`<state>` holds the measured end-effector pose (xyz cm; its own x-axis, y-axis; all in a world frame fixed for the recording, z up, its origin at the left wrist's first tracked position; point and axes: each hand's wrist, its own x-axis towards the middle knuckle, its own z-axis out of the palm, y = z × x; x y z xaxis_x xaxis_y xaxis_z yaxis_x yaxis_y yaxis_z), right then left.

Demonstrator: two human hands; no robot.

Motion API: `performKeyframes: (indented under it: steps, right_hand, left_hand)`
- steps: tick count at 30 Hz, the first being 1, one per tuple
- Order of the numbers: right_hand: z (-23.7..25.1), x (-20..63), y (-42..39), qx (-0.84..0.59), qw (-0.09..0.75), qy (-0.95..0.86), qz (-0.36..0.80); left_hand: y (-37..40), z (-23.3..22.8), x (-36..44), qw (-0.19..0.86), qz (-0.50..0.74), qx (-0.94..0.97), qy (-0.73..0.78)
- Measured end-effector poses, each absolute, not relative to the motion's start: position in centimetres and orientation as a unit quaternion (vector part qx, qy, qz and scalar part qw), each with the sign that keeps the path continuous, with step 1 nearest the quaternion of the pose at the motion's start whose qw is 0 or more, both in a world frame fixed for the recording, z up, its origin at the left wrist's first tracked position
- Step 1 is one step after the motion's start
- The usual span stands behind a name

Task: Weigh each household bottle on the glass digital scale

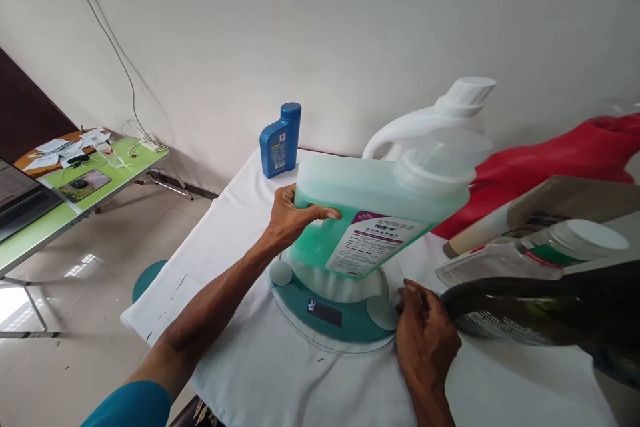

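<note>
My left hand (291, 215) grips the bottom end of a translucent jug of green liquid (373, 213), which is tipped on its side just above a round glass scale (333, 319). The jug has a clear cap at its right end and a white and purple label facing me. My right hand (425, 337) rests on the white cloth at the scale's right rim, fingers curled against the glass edge. The scale's small dark display shows below the jug.
A blue bottle (280, 141) stands at the table's far edge. Behind the jug is a white jug (430, 117), then a red jug (555, 157). Several bottles, one dark (545, 310), lie at right. A green table (75, 190) with a laptop stands left.
</note>
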<state>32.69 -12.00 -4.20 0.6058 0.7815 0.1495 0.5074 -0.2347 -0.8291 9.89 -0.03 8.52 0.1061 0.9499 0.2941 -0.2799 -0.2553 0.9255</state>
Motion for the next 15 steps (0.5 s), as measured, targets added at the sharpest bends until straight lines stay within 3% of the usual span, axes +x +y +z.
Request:
performKeyframes:
  steps: [6, 15]
  right_hand:
    - [-3.8, 32.5, -11.9, -0.782, 0.449, -0.405, 0.155]
    - [-3.4, 32.2, -12.0, -0.784, 0.441, -0.404, 0.168]
  left_hand:
    - [0.5, 10.0, 9.6, 0.496, 0.629, 0.493, 0.340]
    - [4.7, 14.6, 4.7, 0.341, 0.759, 0.410, 0.373]
